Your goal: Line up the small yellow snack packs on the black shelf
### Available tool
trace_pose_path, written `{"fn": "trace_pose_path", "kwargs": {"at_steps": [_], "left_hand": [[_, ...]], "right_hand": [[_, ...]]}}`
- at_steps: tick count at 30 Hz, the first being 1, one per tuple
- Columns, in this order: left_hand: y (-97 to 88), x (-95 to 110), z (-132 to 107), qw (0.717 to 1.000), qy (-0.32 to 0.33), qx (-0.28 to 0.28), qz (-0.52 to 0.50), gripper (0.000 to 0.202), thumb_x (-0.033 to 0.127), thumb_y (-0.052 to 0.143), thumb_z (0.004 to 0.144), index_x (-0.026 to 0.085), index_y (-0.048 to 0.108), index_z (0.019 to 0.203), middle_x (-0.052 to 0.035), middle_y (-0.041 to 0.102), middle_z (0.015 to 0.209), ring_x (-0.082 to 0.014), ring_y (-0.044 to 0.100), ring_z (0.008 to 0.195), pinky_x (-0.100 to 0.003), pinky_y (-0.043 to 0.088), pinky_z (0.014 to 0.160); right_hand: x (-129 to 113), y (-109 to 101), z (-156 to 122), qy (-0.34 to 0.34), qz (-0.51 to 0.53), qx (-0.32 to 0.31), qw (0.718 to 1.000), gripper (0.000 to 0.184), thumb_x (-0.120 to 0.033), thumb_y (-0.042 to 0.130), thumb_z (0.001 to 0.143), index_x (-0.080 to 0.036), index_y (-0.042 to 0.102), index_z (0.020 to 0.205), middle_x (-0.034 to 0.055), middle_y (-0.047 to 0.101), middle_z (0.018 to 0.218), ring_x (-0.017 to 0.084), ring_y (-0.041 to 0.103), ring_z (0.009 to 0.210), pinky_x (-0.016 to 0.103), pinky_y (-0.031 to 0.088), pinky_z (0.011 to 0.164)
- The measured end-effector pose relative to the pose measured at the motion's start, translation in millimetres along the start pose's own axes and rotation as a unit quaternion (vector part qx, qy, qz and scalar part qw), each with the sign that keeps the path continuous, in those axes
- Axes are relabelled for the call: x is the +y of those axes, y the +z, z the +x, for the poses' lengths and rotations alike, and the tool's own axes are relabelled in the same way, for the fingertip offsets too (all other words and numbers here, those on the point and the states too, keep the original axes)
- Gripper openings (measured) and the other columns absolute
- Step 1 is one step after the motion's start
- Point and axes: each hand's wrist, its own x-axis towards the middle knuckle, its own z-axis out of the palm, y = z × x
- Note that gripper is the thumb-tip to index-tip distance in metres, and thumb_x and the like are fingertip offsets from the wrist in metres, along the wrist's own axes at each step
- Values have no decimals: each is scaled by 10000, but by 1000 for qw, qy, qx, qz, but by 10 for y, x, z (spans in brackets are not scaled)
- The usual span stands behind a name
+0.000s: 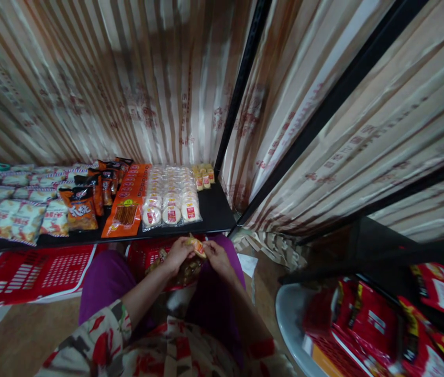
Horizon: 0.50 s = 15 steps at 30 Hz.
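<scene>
Over my lap, my left hand (pixel 178 255) and my right hand (pixel 219 256) hold a small yellow snack packet (pixel 197 247) with a red label between them. The fingers of both hands are closed on its two ends. Just below the hands, between my knees, a red plastic basket (pixel 137 256) holds several small wrapped pieces (pixel 190 269), partly hidden by my arms. Similar small yellow packets (pixel 205 177) stand in a group at the right end of the black shelf (pixel 216 204), ahead of my hands.
On the shelf lie clear-wrapped white round cakes (pixel 171 212), a flat orange packet (pixel 128 204), orange bags (pixel 80 207) and white snack bags (pixel 18 217). Another red basket (pixel 45 272) is at left. A grey plastic stool or tub (pixel 288 309) with red packages (pixel 375 319) stands at right.
</scene>
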Motion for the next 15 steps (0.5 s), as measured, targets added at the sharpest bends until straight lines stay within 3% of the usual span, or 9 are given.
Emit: {"fn": "trace_pose_path", "kwargs": {"at_steps": [9, 15], "left_hand": [[230, 197, 30, 999, 31, 14, 4, 135, 62, 540, 713, 153, 523, 812, 56, 552, 596, -71, 530, 529, -185, 414, 555], [348, 273, 130, 998, 53, 9, 33, 152, 63, 556, 707, 157, 551, 828, 88, 443, 526, -53, 466, 483, -159, 367, 501]], "right_hand": [[-74, -89, 36, -24, 5, 43, 999, 314, -490, 515, 741, -204, 606, 832, 55, 689, 831, 200, 642, 788, 318, 504, 746], [-82, -141, 90, -33, -3, 76, 997, 315, -461, 500, 778, -206, 592, 938, 57, 679, 899, 183, 642, 825, 311, 515, 771]]}}
